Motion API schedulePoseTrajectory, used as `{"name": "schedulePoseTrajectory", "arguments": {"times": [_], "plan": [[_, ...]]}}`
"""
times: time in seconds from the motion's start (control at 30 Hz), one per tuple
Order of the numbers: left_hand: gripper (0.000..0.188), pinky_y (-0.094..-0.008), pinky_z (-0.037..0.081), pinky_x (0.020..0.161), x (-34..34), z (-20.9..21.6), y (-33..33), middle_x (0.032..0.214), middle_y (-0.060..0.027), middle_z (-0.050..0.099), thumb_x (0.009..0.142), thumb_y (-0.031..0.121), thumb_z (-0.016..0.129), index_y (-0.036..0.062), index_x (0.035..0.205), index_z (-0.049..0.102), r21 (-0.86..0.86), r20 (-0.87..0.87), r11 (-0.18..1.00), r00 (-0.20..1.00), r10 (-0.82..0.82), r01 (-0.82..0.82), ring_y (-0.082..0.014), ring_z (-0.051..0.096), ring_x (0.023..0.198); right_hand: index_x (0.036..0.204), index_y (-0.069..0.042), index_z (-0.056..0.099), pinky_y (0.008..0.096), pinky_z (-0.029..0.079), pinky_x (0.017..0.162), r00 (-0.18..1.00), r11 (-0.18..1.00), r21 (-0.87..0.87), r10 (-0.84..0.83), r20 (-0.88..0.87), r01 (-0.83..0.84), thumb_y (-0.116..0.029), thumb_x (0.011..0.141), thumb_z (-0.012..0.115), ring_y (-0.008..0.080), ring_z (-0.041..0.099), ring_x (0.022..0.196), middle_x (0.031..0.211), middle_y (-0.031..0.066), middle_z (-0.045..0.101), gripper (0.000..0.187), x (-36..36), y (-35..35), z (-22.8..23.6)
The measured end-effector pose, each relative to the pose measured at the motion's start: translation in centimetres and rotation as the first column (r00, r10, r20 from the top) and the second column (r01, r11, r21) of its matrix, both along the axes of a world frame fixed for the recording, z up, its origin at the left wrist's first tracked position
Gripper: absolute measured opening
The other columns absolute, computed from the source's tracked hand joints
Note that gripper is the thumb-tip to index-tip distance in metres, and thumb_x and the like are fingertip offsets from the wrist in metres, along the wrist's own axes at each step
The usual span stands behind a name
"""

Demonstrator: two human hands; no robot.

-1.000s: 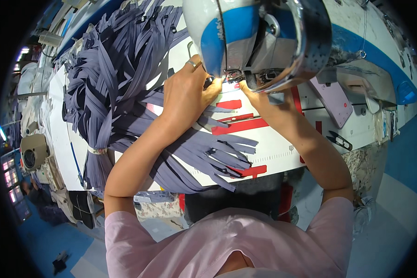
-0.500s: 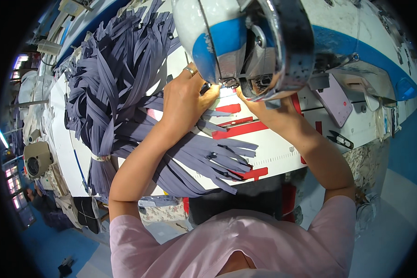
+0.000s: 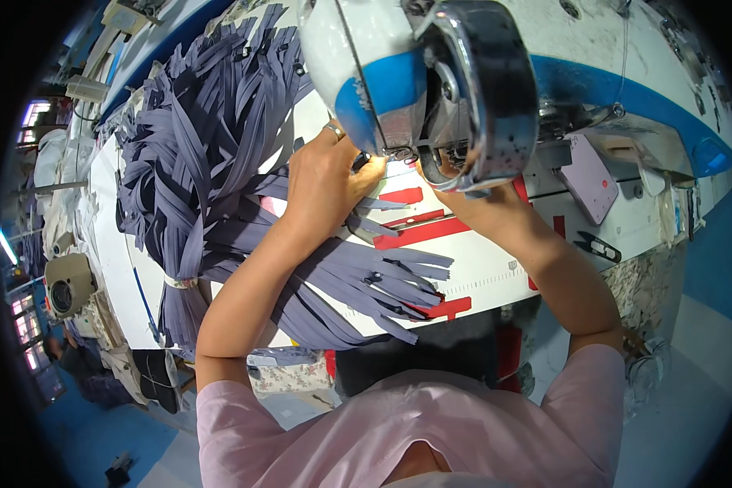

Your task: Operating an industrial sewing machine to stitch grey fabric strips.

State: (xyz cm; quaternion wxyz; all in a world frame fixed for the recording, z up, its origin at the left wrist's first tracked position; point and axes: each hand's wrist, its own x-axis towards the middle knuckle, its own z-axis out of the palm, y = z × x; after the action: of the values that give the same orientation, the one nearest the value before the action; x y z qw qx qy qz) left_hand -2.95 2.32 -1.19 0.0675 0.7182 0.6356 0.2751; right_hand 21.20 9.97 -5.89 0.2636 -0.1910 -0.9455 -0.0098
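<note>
Purple zippers (image 3: 219, 163) heaped at table (image 3: 496, 272) left edge; left hand (image 3: 327, 183) fingers curled, pinching zipper under sewing machine (image 3: 431, 89); right hand (image 3: 471, 199) mostly hidden, grip unclear

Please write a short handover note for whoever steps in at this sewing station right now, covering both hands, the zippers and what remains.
Left hand: flat on a grey-purple zipper strip, fingers at the needle area under the white-and-blue sewing machine head.
Right hand: mostly hidden behind the machine head; its grip cannot be seen.
Material: a large heap of grey-purple zippers on the left of the white table; a smaller fan of zippers lies at the near edge by the red tape marks.
Done: cannot tell which zippers are sewn.
Left: one strip is at the needle; the big heap looks untouched.
</note>
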Motion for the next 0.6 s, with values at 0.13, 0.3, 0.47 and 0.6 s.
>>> {"name": "schedulePoseTrajectory", "arguments": {"times": [0.13, 0.3, 0.47, 0.6], "plan": [[0.024, -0.0445, 0.052, 0.063, 0.2, -0.2, 0.2, 0.090, -0.0157, 0.067, 0.080, 0.015, 0.079, 0.0046, 0.099, 0.070, -0.064, -0.021, 0.998, 1.000, 0.019, -0.020, -0.0359, 0.067, 0.075, 0.150, -0.010, 0.036, 0.0405, 0.044, 0.116, 1.000, 1.000, -0.026, -0.004, 0.021, 0.004, -0.013, 0.105, 0.047, 0.0222, 0.049, 0.135, 0.139, 0.0108, 0.048, 0.046, -0.6, 0.4, -0.3], [0.027, -0.0459, 0.052, 0.064, 0.4, -0.3, 0.3, 0.089, -0.0167, 0.065, 0.079, 0.014, 0.080, 0.0032, 0.101, 0.069, -0.057, 0.026, 0.997, 0.998, 0.058, -0.057, -0.0372, 0.066, 0.074, 0.140, 0.001, 0.041, 0.0340, 0.048, 0.103, 0.994, 0.964, -0.262, 0.023, -0.104, -0.050, 0.000, 0.091, 0.069, 0.0186, 0.056, 0.126, 0.132, 0.0134, 0.055, 0.057, -0.9, -0.3, 2.1], [0.024, -0.0453, 0.052, 0.061, 0.7, -0.3, 0.1, 0.089, -0.0167, 0.065, 0.082, 0.016, 0.079, 0.0017, 0.097, 0.068, -0.034, 0.054, 0.998, 0.997, 0.051, -0.049, -0.0372, 0.066, 0.074, 0.122, 0.002, 0.051, 0.0394, 0.046, 0.100, 0.993, 0.986, -0.167, 0.004, -0.121, -0.024, -0.004, 0.085, 0.067, 0.0280, 0.055, 0.120, 0.124, 0.0186, 0.057, 0.041, -1.6, -0.1, 2.8], [0.023, -0.0464, 0.051, 0.061, 0.4, -0.7, 0.0, 0.088, -0.0170, 0.064, 0.083, 0.016, 0.078, 0.0014, 0.096, 0.067, -0.096, -0.005, 0.993, 0.997, 0.073, -0.073, -0.0379, 0.066, 0.073, 0.104, 0.002, 0.061, 0.0448, 0.044, 0.097, 0.990, 0.997, -0.076, -0.012, -0.138, 0.002, -0.007, 0.079, 0.066, 0.0374, 0.053, 0.114, 0.117, 0.0237, 0.060, 0.027, -2.2, 0.0, 3.5]]}}
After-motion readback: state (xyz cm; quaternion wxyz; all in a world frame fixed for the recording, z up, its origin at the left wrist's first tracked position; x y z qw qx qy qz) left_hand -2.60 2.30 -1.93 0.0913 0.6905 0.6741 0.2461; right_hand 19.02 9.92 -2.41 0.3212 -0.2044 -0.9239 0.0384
